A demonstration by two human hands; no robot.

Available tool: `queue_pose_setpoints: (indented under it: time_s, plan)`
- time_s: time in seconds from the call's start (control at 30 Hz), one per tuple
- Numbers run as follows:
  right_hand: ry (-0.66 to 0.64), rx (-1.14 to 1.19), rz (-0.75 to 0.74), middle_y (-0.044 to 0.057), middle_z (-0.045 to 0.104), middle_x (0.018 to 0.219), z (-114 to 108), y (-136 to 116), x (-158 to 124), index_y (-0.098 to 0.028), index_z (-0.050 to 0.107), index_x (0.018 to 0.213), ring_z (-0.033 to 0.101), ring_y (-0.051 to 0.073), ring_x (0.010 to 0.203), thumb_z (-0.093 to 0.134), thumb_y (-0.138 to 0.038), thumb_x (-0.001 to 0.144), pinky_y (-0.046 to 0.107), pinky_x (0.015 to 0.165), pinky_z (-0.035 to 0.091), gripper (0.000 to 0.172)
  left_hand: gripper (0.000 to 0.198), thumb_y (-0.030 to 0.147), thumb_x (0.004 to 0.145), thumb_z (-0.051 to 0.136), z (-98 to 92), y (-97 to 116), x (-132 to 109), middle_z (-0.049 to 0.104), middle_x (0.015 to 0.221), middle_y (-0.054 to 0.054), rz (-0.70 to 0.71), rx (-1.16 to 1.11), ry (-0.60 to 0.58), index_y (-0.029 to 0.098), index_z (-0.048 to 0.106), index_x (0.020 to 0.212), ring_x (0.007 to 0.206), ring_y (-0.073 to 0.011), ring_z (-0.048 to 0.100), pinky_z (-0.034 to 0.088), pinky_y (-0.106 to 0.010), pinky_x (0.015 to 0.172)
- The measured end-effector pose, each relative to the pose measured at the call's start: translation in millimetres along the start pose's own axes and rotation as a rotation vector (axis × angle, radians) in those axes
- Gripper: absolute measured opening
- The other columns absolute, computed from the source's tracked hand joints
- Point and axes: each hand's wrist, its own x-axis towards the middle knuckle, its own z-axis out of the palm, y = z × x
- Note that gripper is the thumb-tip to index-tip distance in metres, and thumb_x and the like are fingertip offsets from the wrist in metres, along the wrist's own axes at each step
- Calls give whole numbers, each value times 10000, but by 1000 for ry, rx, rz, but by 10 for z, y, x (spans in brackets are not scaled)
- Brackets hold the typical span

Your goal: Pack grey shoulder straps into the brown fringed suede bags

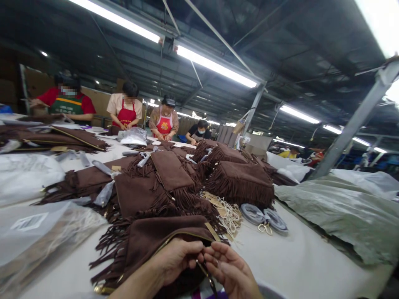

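Observation:
A brown suede fringed bag (146,243) lies at the near edge of the white table (299,261), its gold zipper running along the top. My left hand (174,259) grips the bag's zipper edge with closed fingers. My right hand (227,268) meets it from the right, thumb and fingers pinched at a small metal zipper pull and a dark strap hanging beneath. Both hands touch at the bag's opening.
More brown fringed bags (240,180) are piled mid-table, with cream string tags (229,214), grey rings (263,216) and clear plastic bags (37,232) at left. Grey-green sheeting (339,214) lies right. Several aproned people (126,110) work along the far side.

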Motion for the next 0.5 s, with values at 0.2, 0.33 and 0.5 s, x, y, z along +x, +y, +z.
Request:
queue_pose_setpoints:
  time_s: [0.2, 0.33, 0.5]
  plan:
    - [187, -205, -144, 98, 784, 823, -63, 133, 39, -184, 757, 801, 747, 235, 763, 925, -480, 540, 294, 672, 594, 428, 232, 148, 492, 765, 46, 12, -47, 628, 705, 2, 8, -48, 34, 106, 669, 699, 597, -88, 566, 445, -200, 581]
    - [237, -303, -192, 66, 773, 725, -38, 131, 42, -201, 757, 713, 735, 218, 664, 887, -547, 565, 284, 617, 601, 398, 212, 190, 522, 729, 49, -33, -28, 638, 646, -20, -13, 25, 58, 109, 626, 689, 558, -96, 582, 452, -197, 547]
    - [252, -431, -272, 46, 743, 657, -49, 170, 46, -204, 767, 733, 701, 202, 596, 853, -567, 603, 274, 582, 588, 395, 242, 208, 554, 682, 44, -81, 2, 624, 629, 2, 9, 132, 81, 137, 610, 774, 563, -119, 588, 431, -200, 494]
